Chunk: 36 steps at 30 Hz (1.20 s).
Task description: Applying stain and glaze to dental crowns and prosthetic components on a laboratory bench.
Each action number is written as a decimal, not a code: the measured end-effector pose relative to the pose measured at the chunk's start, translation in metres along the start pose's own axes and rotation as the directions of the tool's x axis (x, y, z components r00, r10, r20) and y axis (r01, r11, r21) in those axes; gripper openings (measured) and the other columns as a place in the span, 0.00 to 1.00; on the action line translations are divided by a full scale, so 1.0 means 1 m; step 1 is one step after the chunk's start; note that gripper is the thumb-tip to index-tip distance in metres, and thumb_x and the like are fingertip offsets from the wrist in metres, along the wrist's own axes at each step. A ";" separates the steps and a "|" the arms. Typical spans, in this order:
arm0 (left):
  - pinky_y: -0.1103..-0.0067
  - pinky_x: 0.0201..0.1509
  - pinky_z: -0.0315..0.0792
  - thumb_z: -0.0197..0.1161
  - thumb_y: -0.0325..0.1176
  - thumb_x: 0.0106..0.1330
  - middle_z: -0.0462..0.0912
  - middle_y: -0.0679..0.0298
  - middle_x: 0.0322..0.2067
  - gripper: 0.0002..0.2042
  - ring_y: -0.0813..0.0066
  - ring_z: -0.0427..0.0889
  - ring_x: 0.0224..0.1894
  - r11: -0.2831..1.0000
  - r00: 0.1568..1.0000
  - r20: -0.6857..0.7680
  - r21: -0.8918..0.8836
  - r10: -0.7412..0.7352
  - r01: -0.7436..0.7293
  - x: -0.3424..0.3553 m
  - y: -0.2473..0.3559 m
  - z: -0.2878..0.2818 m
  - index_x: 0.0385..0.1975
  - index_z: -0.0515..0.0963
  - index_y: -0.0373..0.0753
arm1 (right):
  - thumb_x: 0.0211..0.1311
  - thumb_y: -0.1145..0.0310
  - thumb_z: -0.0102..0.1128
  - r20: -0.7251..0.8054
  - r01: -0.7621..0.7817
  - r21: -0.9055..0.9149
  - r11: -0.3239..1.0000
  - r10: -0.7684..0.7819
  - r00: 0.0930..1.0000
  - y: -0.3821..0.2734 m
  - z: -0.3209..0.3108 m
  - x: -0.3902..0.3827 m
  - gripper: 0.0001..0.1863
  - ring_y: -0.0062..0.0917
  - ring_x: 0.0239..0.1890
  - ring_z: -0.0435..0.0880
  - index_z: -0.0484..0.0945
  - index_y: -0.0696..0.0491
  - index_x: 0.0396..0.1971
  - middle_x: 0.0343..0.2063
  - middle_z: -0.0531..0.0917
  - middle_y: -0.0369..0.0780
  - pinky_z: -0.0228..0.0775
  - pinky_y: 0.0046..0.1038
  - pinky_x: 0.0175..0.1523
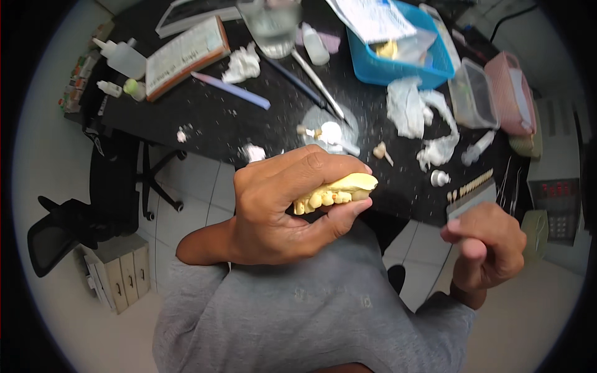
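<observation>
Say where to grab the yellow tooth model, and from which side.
Probably pinch the yellow tooth model at its right end, coming from the person's right. The left hand clasps it from above and below, leaving that end exposed. Better to favour the smooth upper part there, since the row of bumpy teeth runs along the lower edge.

A pale yellow dental cast (339,184) sits gripped between the thumb and fingers of the left hand (273,202), above the person's lap. Its smooth base faces away from the body; its rounded teeth face the person, one small reddish mark among them.
</observation>
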<state>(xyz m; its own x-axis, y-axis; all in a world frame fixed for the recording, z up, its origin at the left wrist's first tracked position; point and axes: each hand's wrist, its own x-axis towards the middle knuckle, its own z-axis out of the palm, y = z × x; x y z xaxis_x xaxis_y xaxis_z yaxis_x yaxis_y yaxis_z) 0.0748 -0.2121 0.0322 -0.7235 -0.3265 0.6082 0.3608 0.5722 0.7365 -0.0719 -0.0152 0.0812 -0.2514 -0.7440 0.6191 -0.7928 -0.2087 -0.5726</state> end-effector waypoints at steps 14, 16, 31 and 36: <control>0.85 0.24 0.72 0.69 0.25 0.51 0.83 0.59 0.25 0.09 0.78 0.80 0.24 0.957 0.968 0.098 -0.159 -0.230 0.243 -0.079 -0.003 0.052 0.32 0.80 0.32 | 0.52 0.82 0.65 -0.033 -0.446 0.334 0.830 0.483 0.875 -0.003 0.082 -0.080 0.09 0.24 0.32 0.84 0.81 0.63 0.35 0.31 0.84 0.46 0.77 0.19 0.35; 0.86 0.25 0.70 0.67 0.24 0.52 0.83 0.57 0.25 0.08 0.79 0.80 0.24 0.960 0.966 0.132 -0.144 -0.223 0.241 -0.082 -0.004 0.053 0.32 0.80 0.29 | 0.52 0.82 0.65 -0.038 -0.453 0.368 0.812 0.500 0.865 -0.002 0.084 -0.085 0.08 0.24 0.32 0.84 0.81 0.63 0.34 0.31 0.84 0.45 0.78 0.19 0.35; 0.86 0.27 0.70 0.67 0.22 0.52 0.82 0.59 0.25 0.09 0.80 0.79 0.24 0.960 0.962 0.144 -0.128 -0.231 0.250 -0.057 0.005 0.040 0.34 0.80 0.30 | 0.53 0.83 0.64 -0.053 -0.521 0.394 0.757 0.585 0.809 -0.005 0.076 -0.091 0.08 0.23 0.30 0.84 0.80 0.64 0.34 0.29 0.84 0.45 0.76 0.19 0.35; 0.88 0.28 0.71 0.63 0.28 0.59 0.81 0.62 0.27 0.09 0.84 0.79 0.26 0.951 0.953 0.079 -0.075 -0.293 0.299 0.018 0.032 -0.030 0.34 0.77 0.30 | 0.53 0.80 0.65 -0.165 -0.379 0.327 0.866 0.447 0.879 -0.004 0.054 -0.076 0.05 0.23 0.26 0.84 0.81 0.62 0.31 0.25 0.84 0.43 0.75 0.19 0.32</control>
<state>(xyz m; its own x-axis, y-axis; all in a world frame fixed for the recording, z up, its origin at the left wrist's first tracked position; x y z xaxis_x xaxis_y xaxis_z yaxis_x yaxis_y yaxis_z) 0.0906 -0.2224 0.0758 -0.8415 -0.4195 0.3404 0.1714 0.3903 0.9046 -0.0195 0.0081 0.0075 -0.6667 -0.6427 0.3774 -0.4101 -0.1064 -0.9058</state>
